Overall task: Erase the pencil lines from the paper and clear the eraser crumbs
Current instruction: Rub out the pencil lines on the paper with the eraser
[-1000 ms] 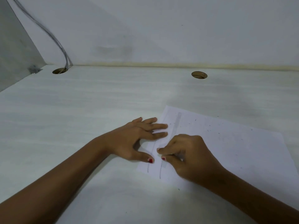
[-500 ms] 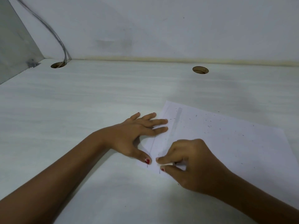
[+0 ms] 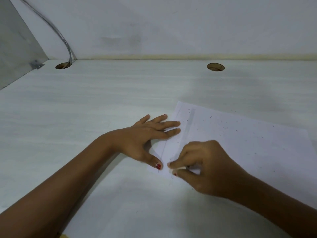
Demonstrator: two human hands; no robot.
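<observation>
On the pale desk (image 3: 103,103), the left hand (image 3: 147,134) lies flat, fingers straight, pressing the near-left edge of the paper (image 3: 248,152). Just right of it, the right hand (image 3: 202,167) pinches a white eraser (image 3: 178,168) against the sheet's near corner. Dark crumbs (image 3: 224,127) dot the paper farther right.

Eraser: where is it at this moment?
In the head view, the eraser is pinched in the right hand at the near-left corner of the paper, just right of the thumb of the left hand.
</observation>
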